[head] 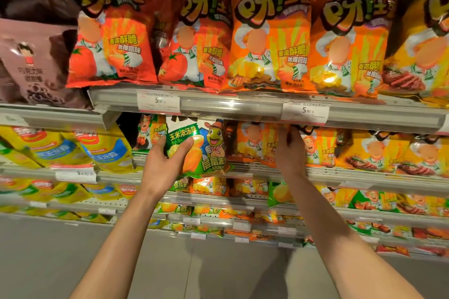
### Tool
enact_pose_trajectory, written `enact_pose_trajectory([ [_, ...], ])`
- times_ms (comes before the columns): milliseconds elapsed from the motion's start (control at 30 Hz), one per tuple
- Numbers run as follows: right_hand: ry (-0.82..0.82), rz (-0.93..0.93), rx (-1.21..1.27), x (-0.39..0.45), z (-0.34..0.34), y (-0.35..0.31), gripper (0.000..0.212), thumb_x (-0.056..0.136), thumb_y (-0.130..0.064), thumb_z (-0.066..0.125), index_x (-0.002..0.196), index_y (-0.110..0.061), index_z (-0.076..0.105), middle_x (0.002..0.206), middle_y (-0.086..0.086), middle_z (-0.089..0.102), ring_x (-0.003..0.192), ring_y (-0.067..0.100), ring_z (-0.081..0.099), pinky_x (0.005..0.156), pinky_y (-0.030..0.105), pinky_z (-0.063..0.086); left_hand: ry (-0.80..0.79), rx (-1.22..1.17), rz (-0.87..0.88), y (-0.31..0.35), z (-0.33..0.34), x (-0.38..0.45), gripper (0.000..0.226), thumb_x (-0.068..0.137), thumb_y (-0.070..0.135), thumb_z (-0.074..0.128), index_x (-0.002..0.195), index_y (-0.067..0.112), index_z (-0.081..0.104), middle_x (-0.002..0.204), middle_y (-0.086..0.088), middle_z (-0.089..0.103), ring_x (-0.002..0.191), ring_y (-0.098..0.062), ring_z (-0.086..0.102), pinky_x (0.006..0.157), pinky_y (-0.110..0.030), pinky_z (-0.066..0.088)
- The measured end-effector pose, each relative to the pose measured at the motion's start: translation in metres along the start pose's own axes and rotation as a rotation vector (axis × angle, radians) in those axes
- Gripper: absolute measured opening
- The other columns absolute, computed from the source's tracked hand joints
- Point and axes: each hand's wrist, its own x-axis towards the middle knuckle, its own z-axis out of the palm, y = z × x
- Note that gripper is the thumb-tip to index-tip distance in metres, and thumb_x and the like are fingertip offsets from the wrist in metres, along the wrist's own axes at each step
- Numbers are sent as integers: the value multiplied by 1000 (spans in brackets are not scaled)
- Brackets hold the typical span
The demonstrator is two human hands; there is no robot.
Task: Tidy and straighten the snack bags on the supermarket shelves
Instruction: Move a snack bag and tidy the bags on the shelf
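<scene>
My left hand (162, 165) grips a green bag (201, 150) at centre frame, thumb and fingers curled round its left edge, holding it upright in front of the second shelf (243, 172). My right hand (290, 150), right of centre, reaches up among the orange bags (255, 141) on that same shelf; its fingers are curled into the top of the row just under the rail above, and I cannot tell whether they actually pinch a bag or only press on it. The green bag sits just left of these orange bags, touching or overlapping the nearest one.

Across the upper half of the frame the top shelf (243, 104) carries a row of large bags: red tomato bags (111, 39) at left, bigger orange ones at centre and right. Two price tags (158, 102) hang on its rail. At upper left lies a pale brown bag (31, 63). At middle left are yellow bags (60, 150) with blue panels. Lower shelves (218, 204) hold more small green and orange bags, blurred
</scene>
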Motion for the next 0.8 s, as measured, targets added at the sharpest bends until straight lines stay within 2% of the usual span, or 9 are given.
enact_pose_trajectory([
  [67,-84,5,-11,-5,1,0,23,105,-40,50,114,-19,53,88,-2,60,71,8,54,64,19,40,-6,2,-16,0,2,0,30,96,40,66,116,23,52,93,24,60,79,15,59,57,3,41],
  [133,-168,11,-42,-10,1,8,37,97,-42,65,123,-20,51,102,-5,63,88,7,60,75,18,45,-23,29,7,-4,5,5,50,91,54,68,123,16,60,100,17,71,88,4,69,64,-4,48],
  [200,-189,18,-60,-9,1,14,49,92,-42,71,130,-18,51,113,-2,65,101,15,63,84,27,49,-29,48,5,-8,6,7,62,88,60,68,130,17,60,106,10,75,91,0,72,68,-11,54],
  [433,-286,81,-149,7,10,17,61,97,-49,63,140,-12,41,122,6,62,111,24,61,94,38,50,-22,11,9,1,6,3,69,87,56,70,141,15,54,124,10,67,113,-8,64,95,-25,53],
  [533,-302,88,-268,5,6,25,56,95,-54,62,127,-10,47,110,5,63,99,25,64,82,37,49,-45,-37,19,1,4,-1,61,88,50,71,135,14,57,115,9,71,101,-4,70,76,-13,54],
  [600,-295,61,-255,7,2,24,49,93,-52,65,121,-13,55,107,4,66,96,21,66,79,34,51,-84,-84,21,-1,3,-4,48,90,44,72,127,15,61,105,7,76,91,-5,74,69,-17,57],
  [667,-317,31,-181,6,-3,21,30,94,-43,69,112,-19,66,103,0,72,93,15,69,79,32,54,-96,-98,9,-4,4,-6,46,90,46,73,125,18,63,105,6,77,92,-9,75,74,-27,61],
  [733,-334,16,-74,2,-8,20,9,98,-17,67,105,-12,70,90,-8,75,83,8,69,77,30,52,-107,-104,18,-2,5,-10,36,90,44,73,116,21,65,101,6,77,91,-10,75,75,-30,62],
  [800,-277,85,34,-8,-18,15,11,99,2,59,107,-1,65,84,-5,70,81,9,63,76,21,50,-134,-158,19,-1,7,-16,28,91,39,73,111,20,68,98,5,78,91,-14,75,73,-31,62],
])
